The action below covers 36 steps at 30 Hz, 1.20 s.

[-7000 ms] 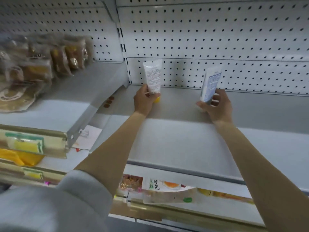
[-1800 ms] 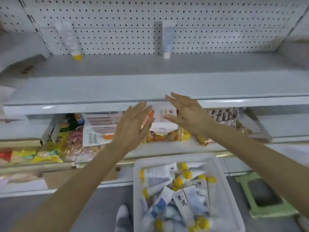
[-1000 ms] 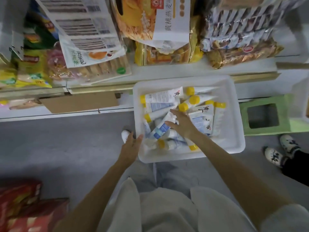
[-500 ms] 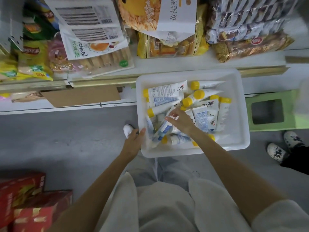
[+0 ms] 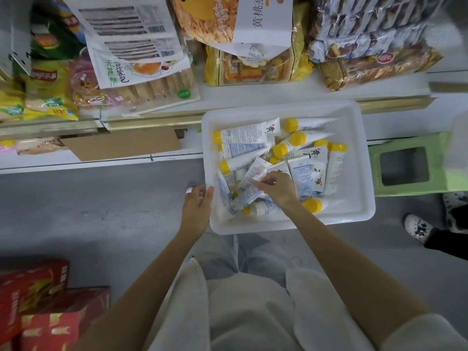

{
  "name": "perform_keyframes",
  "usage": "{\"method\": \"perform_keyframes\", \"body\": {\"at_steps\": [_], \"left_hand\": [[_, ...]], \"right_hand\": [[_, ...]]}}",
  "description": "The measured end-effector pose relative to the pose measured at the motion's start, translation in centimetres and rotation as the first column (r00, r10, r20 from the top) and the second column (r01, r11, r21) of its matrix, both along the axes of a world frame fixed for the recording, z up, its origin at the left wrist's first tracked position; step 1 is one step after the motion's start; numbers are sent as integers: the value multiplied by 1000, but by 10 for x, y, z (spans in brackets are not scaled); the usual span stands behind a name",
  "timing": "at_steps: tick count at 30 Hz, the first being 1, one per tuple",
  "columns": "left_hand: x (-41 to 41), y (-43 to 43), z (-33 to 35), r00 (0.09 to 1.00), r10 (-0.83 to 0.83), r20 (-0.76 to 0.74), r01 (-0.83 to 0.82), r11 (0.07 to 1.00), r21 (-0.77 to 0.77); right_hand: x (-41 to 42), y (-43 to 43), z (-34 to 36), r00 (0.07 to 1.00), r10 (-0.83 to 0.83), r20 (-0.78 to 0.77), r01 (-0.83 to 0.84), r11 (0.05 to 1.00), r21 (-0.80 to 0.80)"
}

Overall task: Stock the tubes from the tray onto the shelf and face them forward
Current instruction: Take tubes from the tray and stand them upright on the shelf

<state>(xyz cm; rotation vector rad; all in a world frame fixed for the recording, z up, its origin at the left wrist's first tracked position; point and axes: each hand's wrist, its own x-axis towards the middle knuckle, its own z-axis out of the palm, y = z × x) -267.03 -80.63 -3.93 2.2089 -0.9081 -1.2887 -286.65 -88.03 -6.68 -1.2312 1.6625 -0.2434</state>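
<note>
Tube [image 5: 250,176] lies slanted on the heap of yellow-capped tubes [image 5: 301,141] in the white tray [image 5: 354,173], its middle under the right hand [image 5: 278,188], whose curled fingers pinch it. Left hand [image 5: 197,207] slack, fingers straight, against the tray's left rim. Tray sits on grey floor [image 5: 101,211] below snack shelf [image 5: 253,94]; green stool [image 5: 405,140] just right

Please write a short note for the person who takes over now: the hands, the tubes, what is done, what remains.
Left hand: open, resting at the left rim of the tray, holding nothing.
Right hand: inside the tray, pinching one white tube in the pile.
Other tubes: many lie loose in the tray on the floor.
Done: cannot tell; the target shelf is out of view.
Left: lift this tube, stand it on the shelf facing forward, then the rest.
</note>
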Motion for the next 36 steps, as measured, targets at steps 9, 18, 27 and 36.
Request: {"method": "perform_keyframes", "body": {"at_steps": [9, 18, 27, 36], "left_hand": [[1, 4, 0, 969, -180, 169, 200, 974, -108], [0, -9, 18, 947, -220, -232, 199, 974, -112], [47, 7, 23, 926, 118, -358, -140, 989, -37], [74, 26, 3, 877, 304, -371, -293, 952, 86]], "right_hand": [[-1, -2, 19, 970, -143, 199, 146, 989, -4], [17, -41, 68, 835, -49, 548, 17, 998, 64], [52, -28, 41, 719, -331, 612, 198, 941, 276], [76, 11, -8, 920, -222, 322, 151, 961, 233]]}}
